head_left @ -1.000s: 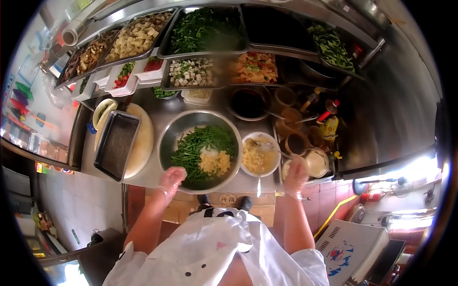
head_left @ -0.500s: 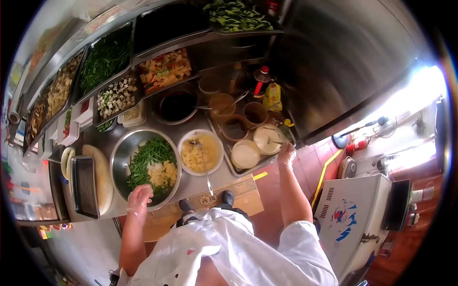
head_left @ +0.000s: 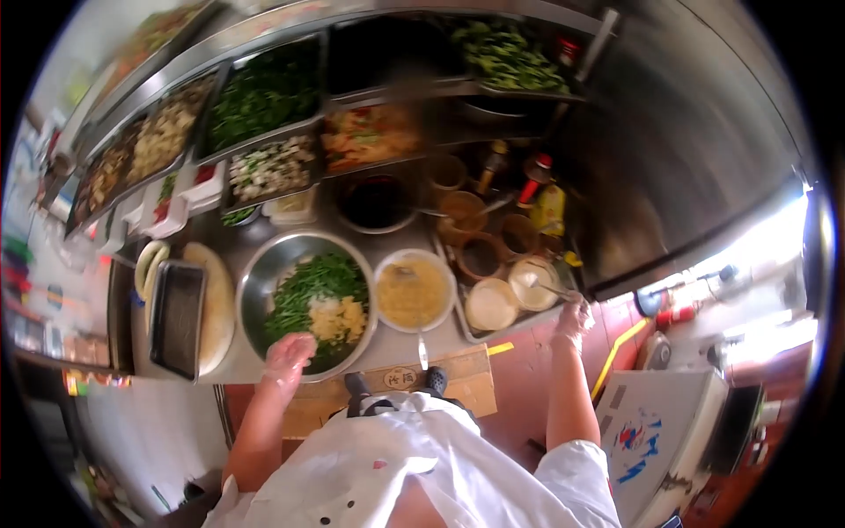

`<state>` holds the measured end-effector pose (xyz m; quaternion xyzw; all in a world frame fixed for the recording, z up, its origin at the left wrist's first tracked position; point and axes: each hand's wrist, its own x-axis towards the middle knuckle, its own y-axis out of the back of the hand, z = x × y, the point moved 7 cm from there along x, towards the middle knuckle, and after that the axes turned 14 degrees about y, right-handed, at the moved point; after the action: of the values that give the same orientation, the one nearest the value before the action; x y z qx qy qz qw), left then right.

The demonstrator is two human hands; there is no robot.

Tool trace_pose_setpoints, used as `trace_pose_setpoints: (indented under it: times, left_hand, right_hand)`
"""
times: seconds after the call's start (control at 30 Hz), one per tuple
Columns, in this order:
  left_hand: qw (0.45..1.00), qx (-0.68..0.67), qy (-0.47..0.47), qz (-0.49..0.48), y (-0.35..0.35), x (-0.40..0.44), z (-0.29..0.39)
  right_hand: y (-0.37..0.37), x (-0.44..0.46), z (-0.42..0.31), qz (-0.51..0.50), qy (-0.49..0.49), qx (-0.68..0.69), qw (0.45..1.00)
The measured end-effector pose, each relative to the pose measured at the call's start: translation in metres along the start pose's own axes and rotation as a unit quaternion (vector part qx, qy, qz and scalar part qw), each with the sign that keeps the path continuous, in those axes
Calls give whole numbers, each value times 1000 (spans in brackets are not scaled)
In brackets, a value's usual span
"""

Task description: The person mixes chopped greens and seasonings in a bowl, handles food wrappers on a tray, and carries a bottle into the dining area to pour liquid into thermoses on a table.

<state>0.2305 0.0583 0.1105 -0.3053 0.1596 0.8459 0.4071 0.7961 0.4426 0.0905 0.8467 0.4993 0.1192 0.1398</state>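
My right hand (head_left: 575, 319), in a clear plastic glove, grips the handle of a spoon (head_left: 552, 289) whose other end is in a tub of white powder (head_left: 532, 283). A second tub of white seasoning (head_left: 491, 304) stands beside it. My left hand (head_left: 291, 355), also in a clear glove, is at the near rim of a large steel bowl (head_left: 250, 310), its fingers curled together; whatever is in them is hidden. The bowl holds chopped greens (head_left: 310, 295), a yellow minced heap (head_left: 341, 321) and some white matter. A white bowl of yellow mince (head_left: 414, 290) with a ladle stands to its right.
Tubs of brown sauce (head_left: 481, 256) and a red-capped bottle (head_left: 535, 179) stand behind the powders. Trays of cut vegetables (head_left: 264, 92) fill the shelf above. A dark metal pan (head_left: 178, 319) sits at the left. A cardboard sheet (head_left: 475, 378) lies on the floor.
The camera view has turned, so the counter appears further right in the picture. The spoon in my right hand now shows more of its handle. My left hand stays by the steel bowl's rim.
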Motion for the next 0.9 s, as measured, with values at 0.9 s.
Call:
trace_pose_setpoints:
  times: [0.9]
  left_hand:
    - [995,-73,43,51,61,-14,-6]
  right_hand:
    - [-37,-94,-29,-170,256,-241,920]
